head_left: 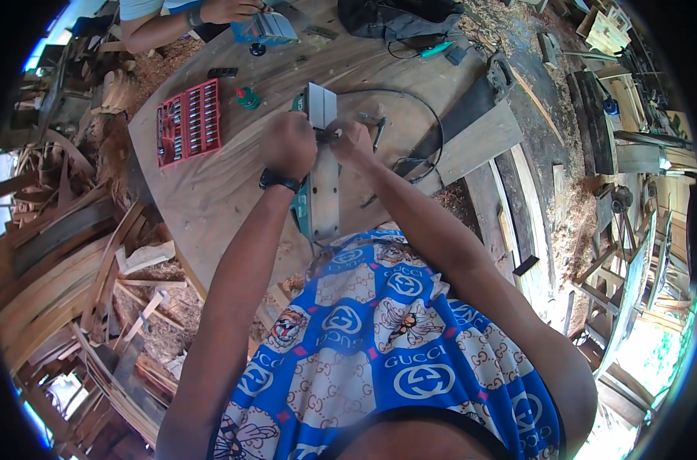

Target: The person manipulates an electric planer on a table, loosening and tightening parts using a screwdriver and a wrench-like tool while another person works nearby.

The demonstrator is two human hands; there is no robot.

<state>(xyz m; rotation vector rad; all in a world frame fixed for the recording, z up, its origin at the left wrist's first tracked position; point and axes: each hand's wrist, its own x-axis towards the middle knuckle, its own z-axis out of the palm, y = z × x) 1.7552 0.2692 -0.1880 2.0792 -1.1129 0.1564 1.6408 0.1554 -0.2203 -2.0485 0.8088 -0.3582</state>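
A green power planer (325,203) lies on the wooden board with its metal sole up. My left hand (287,142) is closed and blurred at its middle, by the cutter opening; what it grips is hidden. My right hand (351,142) is closed at the same spot, around a small dark piece too small to name. A T-shaped dark tool (377,134) lies just right of it. A green-and-red bottle (247,98) stands to the left, beside a red socket set (187,123) and a small dark piece (222,73).
At the top, another person's hand (230,11) is at a teal tool (263,31). A black bag (394,17), a cable (433,107) and a grey board (483,138) sit on or beside the worktop (203,215). Timber offcuts (88,261) are piled around both sides.
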